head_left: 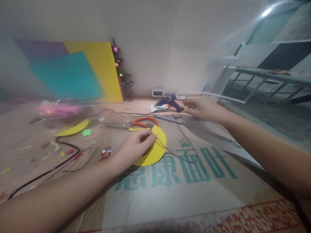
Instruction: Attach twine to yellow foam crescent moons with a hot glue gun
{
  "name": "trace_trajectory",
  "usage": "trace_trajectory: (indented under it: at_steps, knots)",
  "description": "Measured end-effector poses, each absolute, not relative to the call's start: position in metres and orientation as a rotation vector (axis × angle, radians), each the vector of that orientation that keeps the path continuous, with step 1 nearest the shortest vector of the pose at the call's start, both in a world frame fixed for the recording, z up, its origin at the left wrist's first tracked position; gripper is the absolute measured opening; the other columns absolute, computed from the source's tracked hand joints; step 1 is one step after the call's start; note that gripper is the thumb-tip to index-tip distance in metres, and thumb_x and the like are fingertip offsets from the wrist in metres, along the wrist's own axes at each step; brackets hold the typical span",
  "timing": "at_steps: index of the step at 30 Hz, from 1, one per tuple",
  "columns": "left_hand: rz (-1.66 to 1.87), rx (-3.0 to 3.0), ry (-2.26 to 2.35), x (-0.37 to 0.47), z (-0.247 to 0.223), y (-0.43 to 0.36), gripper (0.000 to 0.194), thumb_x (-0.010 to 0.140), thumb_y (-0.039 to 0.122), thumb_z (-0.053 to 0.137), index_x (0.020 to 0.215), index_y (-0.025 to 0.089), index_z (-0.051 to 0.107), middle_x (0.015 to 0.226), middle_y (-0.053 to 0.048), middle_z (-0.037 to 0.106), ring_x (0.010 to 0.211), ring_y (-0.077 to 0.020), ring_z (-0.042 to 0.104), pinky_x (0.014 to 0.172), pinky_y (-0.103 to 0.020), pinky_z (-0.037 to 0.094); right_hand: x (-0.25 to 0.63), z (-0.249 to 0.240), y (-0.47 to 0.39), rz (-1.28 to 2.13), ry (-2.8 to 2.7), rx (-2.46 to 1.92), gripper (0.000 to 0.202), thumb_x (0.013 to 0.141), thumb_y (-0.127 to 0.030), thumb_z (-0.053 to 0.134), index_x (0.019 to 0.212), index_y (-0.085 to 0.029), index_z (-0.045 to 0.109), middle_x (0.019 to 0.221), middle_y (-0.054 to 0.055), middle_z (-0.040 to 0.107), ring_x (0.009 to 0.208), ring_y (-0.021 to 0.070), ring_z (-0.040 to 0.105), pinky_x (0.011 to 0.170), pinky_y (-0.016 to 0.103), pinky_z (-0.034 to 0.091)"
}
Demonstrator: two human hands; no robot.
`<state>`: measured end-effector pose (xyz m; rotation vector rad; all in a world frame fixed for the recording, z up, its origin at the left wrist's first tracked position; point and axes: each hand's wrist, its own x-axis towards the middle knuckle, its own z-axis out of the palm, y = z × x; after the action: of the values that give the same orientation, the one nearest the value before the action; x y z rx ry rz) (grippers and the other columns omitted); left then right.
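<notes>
My left hand is closed in a pinch on a thin grey-brown cord, over a round yellow sheet. The cord loops away to the right across the cardboard. My right hand reaches out with its fingers apart, beside the handle of a dark blue glue gun; whether the fingertips touch it I cannot tell. Just behind the yellow round lie scissors with orange handles. A pen rests between the scissors and the glue gun.
Teal and yellow sheets lean on the wall. At left are a clear bag of pink pieces, a yellow offcut, a green disc, scraps and a black cable. A small digital clock stands behind.
</notes>
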<state>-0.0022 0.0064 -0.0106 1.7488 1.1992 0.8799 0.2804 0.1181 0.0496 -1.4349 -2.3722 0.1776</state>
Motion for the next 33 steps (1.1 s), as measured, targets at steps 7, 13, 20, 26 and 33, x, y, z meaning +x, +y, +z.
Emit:
trace_trajectory:
  at_steps: [7, 13, 20, 26, 33]
  knots:
    - [0.865, 1.763, 1.197, -0.002, -0.013, 0.007, 0.033, 0.09, 0.039, 0.049, 0.065, 0.018, 0.044, 0.058, 0.005, 0.041, 0.054, -0.0093, 0.038, 0.05, -0.022, 0.029, 0.255, 0.031, 0.164, 0.142, -2.258, -1.609, 0.05, 0.085, -0.038, 0.06, 0.128, -0.013, 0.061, 0.127, 0.018, 0.064, 0.11, 0.0321, 0.061, 0.092, 0.041, 0.046]
    - [0.855, 1.749, 1.212, -0.002, -0.012, 0.007, 0.032, 0.09, 0.039, 0.05, 0.066, 0.018, 0.044, 0.06, 0.006, 0.04, 0.055, -0.0087, 0.038, 0.051, -0.022, 0.029, 0.233, 0.019, 0.169, 0.288, -2.14, -1.616, 0.027, 0.078, -0.03, 0.065, 0.1, -0.015, 0.069, 0.085, 0.009, 0.074, 0.074, 0.0223, 0.067, 0.066, 0.03, 0.049]
    - [0.858, 1.737, 1.197, -0.002, -0.012, 0.006, 0.033, 0.09, 0.038, 0.05, 0.066, 0.018, 0.043, 0.06, 0.006, 0.04, 0.055, -0.008, 0.037, 0.051, -0.022, 0.029, 0.238, 0.032, 0.166, 0.321, -1.948, -1.542, 0.027, 0.081, -0.029, 0.061, 0.104, -0.015, 0.065, 0.094, 0.01, 0.073, 0.077, 0.0202, 0.066, 0.068, 0.03, 0.049]
    - [0.86, 1.748, 1.202, -0.002, -0.013, 0.006, 0.031, 0.089, 0.037, 0.05, 0.067, 0.017, 0.045, 0.062, 0.006, 0.042, 0.056, -0.0083, 0.039, 0.052, -0.022, 0.03, 0.246, 0.041, 0.116, 0.278, -1.919, -1.681, 0.044, 0.083, -0.057, 0.054, 0.068, -0.017, 0.063, 0.062, 0.006, 0.065, 0.059, 0.0188, 0.06, 0.058, 0.031, 0.043]
    - [0.838, 1.748, 1.23, -0.001, -0.014, 0.006, 0.032, 0.089, 0.04, 0.05, 0.067, 0.017, 0.046, 0.061, 0.006, 0.04, 0.055, -0.0084, 0.037, 0.051, -0.022, 0.028, 0.265, 0.04, 0.127, 0.244, -1.997, -1.776, 0.042, 0.084, -0.055, 0.054, 0.084, -0.017, 0.072, 0.068, 0.006, 0.067, 0.058, 0.0184, 0.059, 0.054, 0.029, 0.041]
